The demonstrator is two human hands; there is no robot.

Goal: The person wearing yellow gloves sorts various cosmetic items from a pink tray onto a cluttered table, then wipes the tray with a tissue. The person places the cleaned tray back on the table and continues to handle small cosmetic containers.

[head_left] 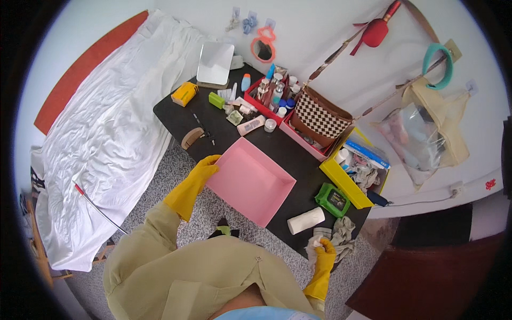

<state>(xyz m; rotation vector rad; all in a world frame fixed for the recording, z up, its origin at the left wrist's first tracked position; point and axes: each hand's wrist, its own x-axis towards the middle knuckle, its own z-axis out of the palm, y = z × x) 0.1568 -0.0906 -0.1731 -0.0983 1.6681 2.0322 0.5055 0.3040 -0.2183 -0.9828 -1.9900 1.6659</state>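
A shallow pink box [250, 184] sits tilted over the near edge of the black table, its open side facing up. My left hand [204, 172], in a yellow rubber glove, grips the box's left corner, with the fingertips at its rim. At the table's near right corner, my right hand [324, 253], also gloved in yellow, is closed on a crumpled white wipe [313, 246]. Beside that hand lies a grey cloth [344, 234]. A white paper roll [305, 220] and a green wipes pack [332, 200] are just beyond it.
Along the black table's [213, 128] back stand a red box of bottles [274, 96], a checkered bag [321, 117] and a yellow box [352, 176]. A mirror [215, 63] and a brown comb [192, 138] are farther left. A white-covered bed [106, 138] adjoins.
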